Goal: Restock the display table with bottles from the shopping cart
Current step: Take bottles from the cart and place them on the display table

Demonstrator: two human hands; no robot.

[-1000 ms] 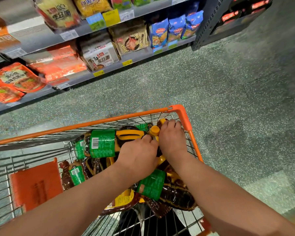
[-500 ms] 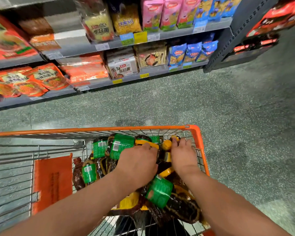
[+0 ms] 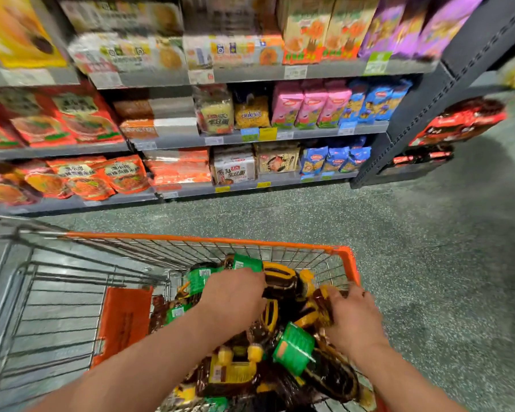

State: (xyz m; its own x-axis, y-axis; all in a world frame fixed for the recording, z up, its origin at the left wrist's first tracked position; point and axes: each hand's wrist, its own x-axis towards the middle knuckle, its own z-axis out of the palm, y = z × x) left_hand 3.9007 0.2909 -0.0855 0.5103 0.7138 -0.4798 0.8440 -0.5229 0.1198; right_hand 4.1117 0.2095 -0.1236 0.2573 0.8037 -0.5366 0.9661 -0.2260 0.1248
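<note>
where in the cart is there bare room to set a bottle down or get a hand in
The bare wire floor of the shopping cart, left of the orange flap, is free. The right end is crowded: dark bottles with green labels and yellow caps are heaped against the orange rim, with the left hand and right hand already among them.

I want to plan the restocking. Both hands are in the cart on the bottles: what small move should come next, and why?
Probably lift straight up. The left hand and the right hand each already grip a dark bottle on top of the pile, inside the cart, so the bottles must clear its orange rim first.
</note>
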